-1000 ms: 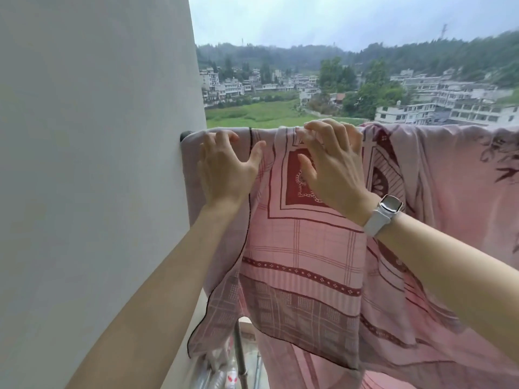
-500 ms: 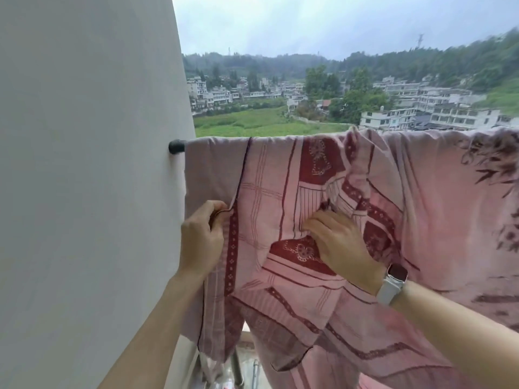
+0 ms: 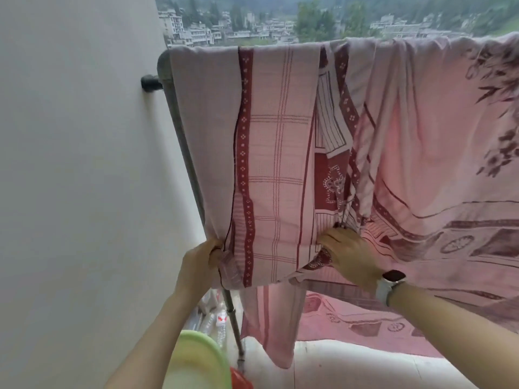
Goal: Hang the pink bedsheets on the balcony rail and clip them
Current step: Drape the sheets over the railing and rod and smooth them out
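Note:
A pink bedsheet (image 3: 278, 153) with dark red borders and checks hangs over the balcony rail (image 3: 164, 58), whose metal post runs down along the white wall. My left hand (image 3: 200, 262) grips the sheet's lower left edge beside the post. My right hand (image 3: 348, 252), with a white watch on the wrist, pinches a gathered fold of the sheet lower down at the middle. A second pink sheet (image 3: 438, 136) with a dark leaf print drapes over the rail to the right. No clip is in view.
The white wall (image 3: 78, 192) fills the left side. A green basin rim (image 3: 202, 360) and a red object (image 3: 240, 379) sit at the bottom. Plastic bottles (image 3: 217, 321) lie by the post's foot. The low white ledge (image 3: 365, 366) runs below the sheets.
Both hands have slid from the top of the rail down the sheet to its lower part, drawing it taut. My view has tilted downward.

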Motion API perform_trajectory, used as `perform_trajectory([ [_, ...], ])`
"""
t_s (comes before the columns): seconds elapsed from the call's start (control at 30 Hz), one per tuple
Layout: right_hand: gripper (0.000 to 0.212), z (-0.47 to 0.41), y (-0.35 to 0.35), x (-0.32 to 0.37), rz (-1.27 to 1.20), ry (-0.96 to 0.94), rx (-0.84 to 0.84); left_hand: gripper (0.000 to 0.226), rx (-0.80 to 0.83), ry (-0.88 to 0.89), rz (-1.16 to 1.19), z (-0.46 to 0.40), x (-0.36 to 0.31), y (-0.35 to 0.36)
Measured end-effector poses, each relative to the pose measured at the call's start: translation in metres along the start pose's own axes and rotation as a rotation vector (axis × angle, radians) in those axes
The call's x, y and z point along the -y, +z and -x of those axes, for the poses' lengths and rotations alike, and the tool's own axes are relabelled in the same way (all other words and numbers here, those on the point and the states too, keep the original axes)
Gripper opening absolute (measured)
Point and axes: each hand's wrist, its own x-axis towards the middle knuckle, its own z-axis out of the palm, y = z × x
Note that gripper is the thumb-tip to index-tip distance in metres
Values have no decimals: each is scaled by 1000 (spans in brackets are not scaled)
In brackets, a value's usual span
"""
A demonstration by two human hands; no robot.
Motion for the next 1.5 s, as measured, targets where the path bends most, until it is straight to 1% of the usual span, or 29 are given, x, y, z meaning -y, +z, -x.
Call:
perform_trajectory([
  [0.1, 28, 21, 10, 0, -3, 10, 67, 22, 121, -106, -9, 11, 19, 18],
  [0.17, 35, 28, 16, -1, -58, 46, 126, 23, 190, -162, -21, 11, 27, 26],
  [0.3, 37, 51, 32, 4, -119, 111, 224, 26, 333, -211, -118, 20, 36, 40],
  [0.4, 39, 86, 49, 12, -139, 137, 289, 26, 406, -265, -169, 51, 48, 53],
  [0.47, 41, 100, 55, 14, -133, 162, 360, 29, 412, -318, -164, 68, 55, 57],
  [0.57, 35, 95, 53, 14, -94, 72, 414, 28, 310, -386, -13, 71, 53, 53],
  [0.63, 26, 77, 43, 17, -109, 11, 368, 27, 152, -365, 68, 55, 39, 41],
  [0.73, 26, 36, 23, 26, -144, -29, 139, 24, -165, -231, 160, 24, 5, 23],
  [0.8, 23, 3, 10, 29, -143, -61, -84, 39, -311, -140, 216, 0, -23, 8],
  [0.83, 23, -15, 2, 30, -119, -68, -193, 47, -367, -92, 233, -12, -38, 1],
  [0.9, 28, -54, -21, 28, -59, -44, -362, 54, -466, 18, 231, -41, -65, -15],
  [0.97, 29, -94, -47, 25, 3, -21, -504, 57, -550, 139, 135, -71, -91, -32],
  [1.07, 27, -151, -87, 20, 118, -66, -688, 58, -629, 221, -26, -108, -127, -53],
  [1.13, 32, -186, -109, 17, 169, -91, -684, 59, -655, 270, -135, -127, -145, -61],
  [1.2, 37, -214, -123, 12, 205, -54, -601, 62, -639, 298, -240, -142, -155, -62],
  [1.27, 41, -232, -127, 3, 216, -7, -510, 63, -618, 289, -327, -153, -159, -60],
  [1.33, 35, -239, -126, -5, 203, -6, -505, 54, -641, 276, -361, -159, -160, -59],
  [1.43, 26, -242, -130, -15, 193, -67, -560, 30, -737, 307, -383, -166, -163, -64],
  [1.5, 21, -241, -137, -21, 185, -127, -583, 24, -768, 349, -392, -172, -166, -67],
])
